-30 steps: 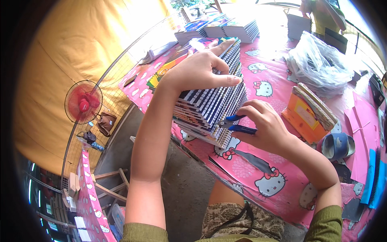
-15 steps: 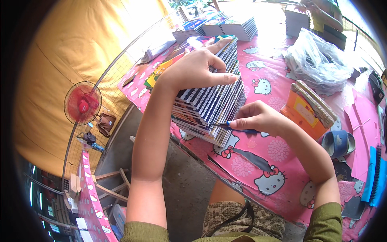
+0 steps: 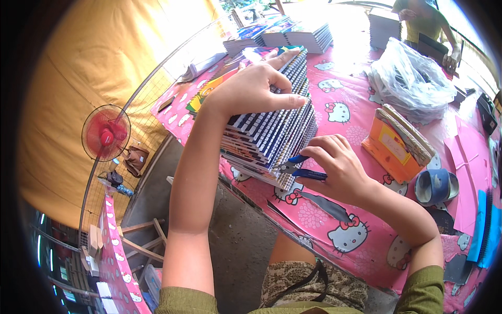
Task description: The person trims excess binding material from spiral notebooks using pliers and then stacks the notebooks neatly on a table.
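A tall stack of spiral-bound notebooks [image 3: 272, 131] stands at the table's near edge, its coil bindings facing right. My left hand [image 3: 256, 86] lies across the top of the stack, thumb and forefinger stretched out along the coils; its other fingertips are partly hidden. In my right hand [image 3: 337, 167] is a pair of wire cutters [image 3: 303, 170] with blue handles, spread apart. The cutters' metal jaws are at the coil ends, low on the stack's near corner. I cannot tell whether they touch a wire.
The table has a torn pink cover [image 3: 314, 214]. To the right are an orange box [image 3: 389, 149], a blue roll [image 3: 436, 187] and a clear plastic bag [image 3: 410, 81]. More notebooks [image 3: 308, 36] are stacked at the back. Another person [image 3: 426, 23] is at the far right.
The cutters' handles have spread apart and my right fingers have loosened around them. My left hand keeps its place on the stack. The other person's arm has come lower.
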Demonstrator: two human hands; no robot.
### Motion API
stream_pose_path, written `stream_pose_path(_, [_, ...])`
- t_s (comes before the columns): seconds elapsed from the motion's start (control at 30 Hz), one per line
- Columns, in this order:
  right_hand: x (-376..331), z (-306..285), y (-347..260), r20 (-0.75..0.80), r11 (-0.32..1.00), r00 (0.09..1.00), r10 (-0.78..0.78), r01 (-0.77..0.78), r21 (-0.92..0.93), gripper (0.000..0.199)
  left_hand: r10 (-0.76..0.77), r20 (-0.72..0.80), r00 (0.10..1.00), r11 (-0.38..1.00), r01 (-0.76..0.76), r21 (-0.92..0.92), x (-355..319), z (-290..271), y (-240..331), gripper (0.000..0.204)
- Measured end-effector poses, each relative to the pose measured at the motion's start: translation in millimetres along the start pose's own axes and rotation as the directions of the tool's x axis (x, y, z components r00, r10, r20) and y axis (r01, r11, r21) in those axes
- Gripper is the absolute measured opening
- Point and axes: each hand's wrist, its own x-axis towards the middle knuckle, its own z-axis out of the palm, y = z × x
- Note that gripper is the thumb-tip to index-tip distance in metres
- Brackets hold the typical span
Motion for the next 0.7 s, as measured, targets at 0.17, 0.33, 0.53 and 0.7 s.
stream_pose_path(0.17, [-2.2, 3.4, 6.1, 0.149, 0.977, 0.979, 0.140, -0.161, 0.141, 0.036, -0.006, 0.000, 1.000, 1.000, 0.006, -0.024, 0.5, 1.5, 0.4, 0.038])
stream_pose_path(0.33, [10.4, -1.9, 17.0, 0.560, 0.618, 0.733, 0.385, -0.656, 0.434, 0.034, -0.013, 0.007, 1.000, 1.000, 0.013, -0.009, -0.9, 0.8, -1.1, 0.037])
stream_pose_path(0.53, [1.8, 1.3, 9.2, 0.727, 0.231, 0.525, 0.443, -0.850, 0.473, 0.041, 0.001, -0.002, 1.000, 1.000, -0.001, 0.003, 0.7, 2.1, -2.8, 0.037])
stream_pose_path(0.7, [-4.7, -5.6, -4.4, 0.157, 0.975, 0.974, 0.165, -0.185, 0.125, 0.038, -0.021, -0.026, 0.999, 1.000, 0.021, 0.005, -0.1, 3.1, -6.7, 0.049])
